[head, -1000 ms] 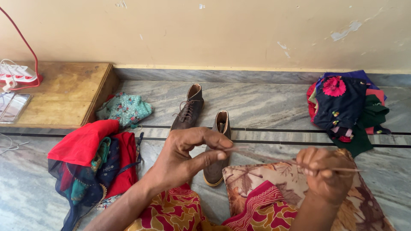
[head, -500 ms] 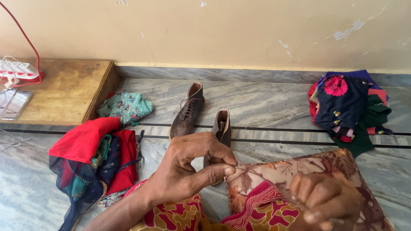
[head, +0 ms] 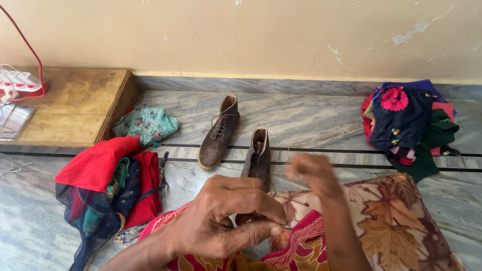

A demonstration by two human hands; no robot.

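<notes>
The leaf-patterned cushion [head: 396, 226] lies on the person's lap at the lower right, and the left hand [head: 226, 218] pinches its near edge, thumb and fingers pressed together on the fabric, while the right hand [head: 314, 173] is raised just above the cushion, blurred, so whether its fingers are closed cannot be told. Just beyond the hands two brown lace-up boots [head: 236, 135] stand on the grey marble floor [head: 311, 118]. A red and dark heap of clothes [head: 108, 183] lies to the left, a small teal cloth [head: 145, 125] beside a low wooden platform [head: 75, 103], and another pile of dark garments [head: 406, 125] far right by the wall.
</notes>
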